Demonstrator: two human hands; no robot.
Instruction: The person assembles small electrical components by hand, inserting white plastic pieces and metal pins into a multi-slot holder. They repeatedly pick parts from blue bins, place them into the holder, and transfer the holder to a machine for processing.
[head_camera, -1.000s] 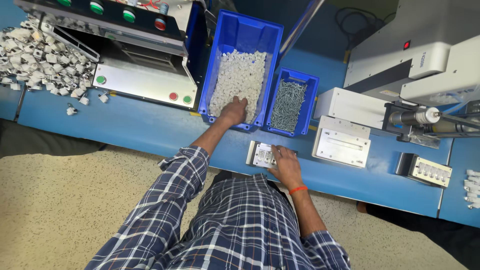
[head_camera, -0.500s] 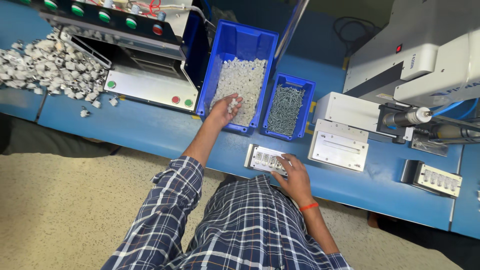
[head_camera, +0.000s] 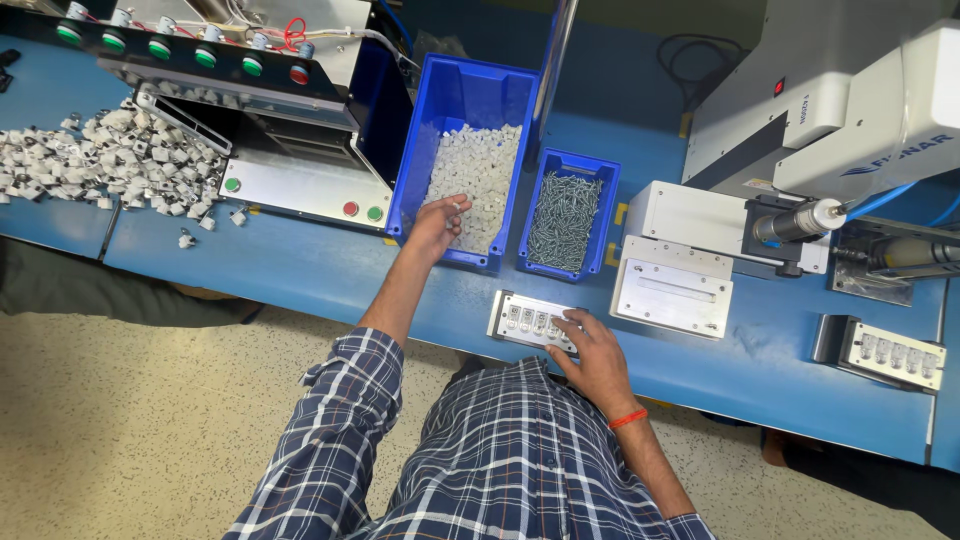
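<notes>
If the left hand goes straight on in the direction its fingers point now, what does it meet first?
Probably the white plastic pieces in the large blue bin: the left hand points over them, holding a few. Its height above them is unclear.

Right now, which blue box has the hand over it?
The bigger blue bin, full of small white pieces; the left hand reaches into it. The smaller bin beside it holds screws.

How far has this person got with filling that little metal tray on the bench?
Done: the metal tray lies at the bench edge, and its pockets seem to hold pale pieces, though I cannot tell how many. In hand: the left hand lifts small white parts from the large blue bin, while the right hand rests on the tray's end. Left: many white parts fill the bin, and the screws look untouched.
</notes>
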